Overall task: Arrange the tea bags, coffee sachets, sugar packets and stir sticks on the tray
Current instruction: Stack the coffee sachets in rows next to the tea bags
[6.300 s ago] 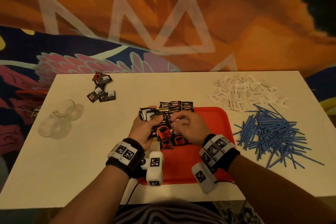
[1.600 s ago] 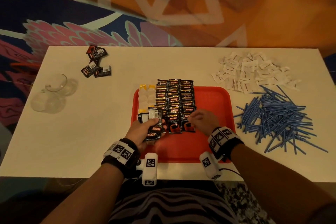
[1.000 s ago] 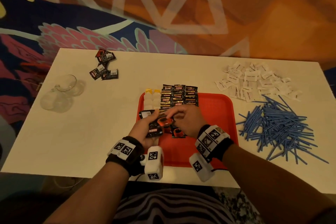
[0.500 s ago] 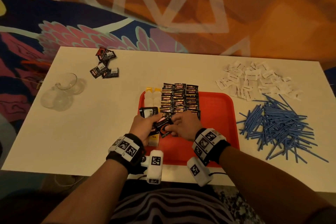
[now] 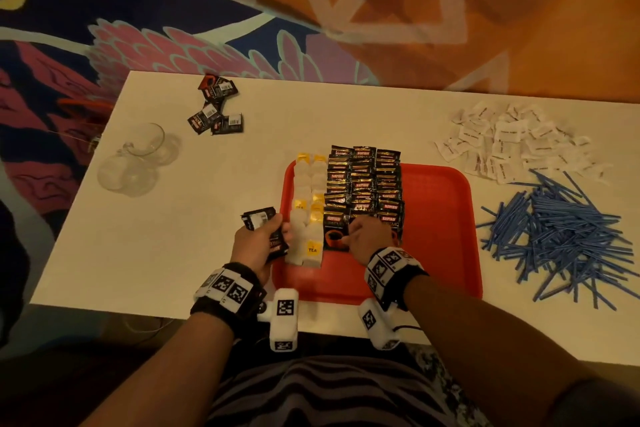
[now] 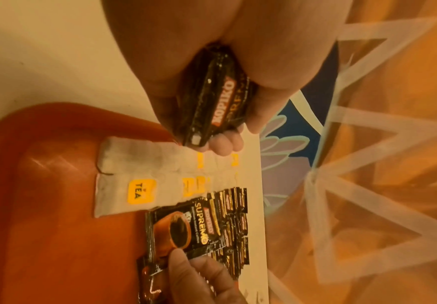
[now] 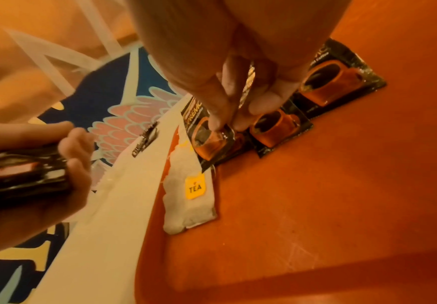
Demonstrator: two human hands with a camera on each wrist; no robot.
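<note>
Coffee step under way. Right hand (image 5: pixel 367 239) pinches a sachet (image 5: pixel 335 240) at lower centre of the tray (image 5: pixel 440 218), beside the tea bags (image 5: pixel 311 250). Left hand (image 5: pixel 258 243) curls round a spare stack (image 5: pixel 261 218). Next: press flat, draw another. Legible: "KOPIKO", "SUPREMO", "TEA" (sugar packets (image 5: pixel 509 142), sticks (image 5: pixel 561 236) untouched, right).

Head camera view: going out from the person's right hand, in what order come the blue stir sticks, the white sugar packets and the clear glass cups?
Measured from the right hand in the head view:
1. Blue stir sticks, heaped on the table just right of the red tray.
2. White sugar packets, piled at the far right.
3. Clear glass cups, by the table's left edge.
</note>
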